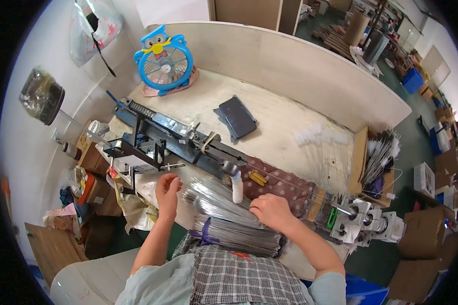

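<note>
My left hand (168, 192) is raised beside a black metal frame (142, 155), near a short metal rod sticking out of it. Its thumb and fingertips are pinched together; anything thin between them is too small to make out. My right hand (273, 210) is curled at the right end of a loose pile of thin silvery wires (221, 201), fingertips closed, and what they grip is hidden. Between the hands stands a lever with a white-wrapped handle (237, 189), joined to a long dark metal jig (178, 140). Closer to my body lies a wire bundle (244, 236) with a purple tie (204, 234).
A clamp-like machine (369, 223) stands at the table's right end, near a cardboard box (360, 157) of wires. White-tipped wires (320, 136), a dark phone-like slab (237, 117) and a blue fan (164, 66) lie or stand farther back. A lamp (41, 96) leans in at left.
</note>
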Action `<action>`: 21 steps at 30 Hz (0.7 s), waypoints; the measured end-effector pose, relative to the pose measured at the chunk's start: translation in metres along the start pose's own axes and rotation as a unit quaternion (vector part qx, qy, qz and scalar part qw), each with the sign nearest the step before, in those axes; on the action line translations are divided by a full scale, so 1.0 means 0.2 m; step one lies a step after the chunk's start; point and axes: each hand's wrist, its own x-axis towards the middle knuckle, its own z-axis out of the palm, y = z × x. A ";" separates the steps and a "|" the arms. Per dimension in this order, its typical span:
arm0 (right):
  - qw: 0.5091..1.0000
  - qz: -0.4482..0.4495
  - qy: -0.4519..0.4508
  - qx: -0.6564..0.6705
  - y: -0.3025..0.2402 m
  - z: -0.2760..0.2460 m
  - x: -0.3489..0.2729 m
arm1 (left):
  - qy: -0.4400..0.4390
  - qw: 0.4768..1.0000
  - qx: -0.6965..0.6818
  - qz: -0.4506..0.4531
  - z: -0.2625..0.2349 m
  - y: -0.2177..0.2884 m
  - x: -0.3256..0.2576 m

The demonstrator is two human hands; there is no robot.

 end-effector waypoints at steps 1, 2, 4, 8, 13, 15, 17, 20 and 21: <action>1.000 -0.007 -0.002 -0.002 0.00 0.00 0.01 | -0.011 1.000 -0.007 0.000 -0.01 0.00 0.00; 1.000 -0.003 0.006 -0.013 0.01 0.01 0.01 | -0.012 1.000 -0.013 -0.013 -0.02 0.00 0.00; 1.000 -0.009 0.011 -0.026 0.02 0.01 -0.01 | -0.007 0.999 -0.030 -0.027 -0.03 -0.02 0.00; 1.000 0.011 -0.023 -0.015 0.02 -0.04 -0.07 | -0.001 0.991 -0.086 -0.102 -0.05 -0.08 0.02; 0.997 0.054 -0.052 -0.015 -0.02 -0.08 -0.12 | 0.006 0.963 -0.178 -0.202 -0.09 -0.05 0.05; 0.998 0.045 -0.049 -0.016 -0.04 -0.09 -0.13 | -0.007 0.957 -0.191 -0.218 -0.09 -0.03 0.09; 0.999 0.025 -0.029 -0.017 -0.04 -0.12 -0.11 | -0.027 0.950 -0.201 -0.236 -0.09 -0.04 0.13; 0.997 0.031 -0.060 -0.028 -0.03 -0.13 -0.09 | -0.044 0.940 -0.213 -0.261 -0.08 -0.02 0.17; 0.992 0.046 -0.114 -0.038 -0.01 -0.13 -0.10 | -0.055 0.941 -0.213 -0.258 -0.09 -0.02 0.19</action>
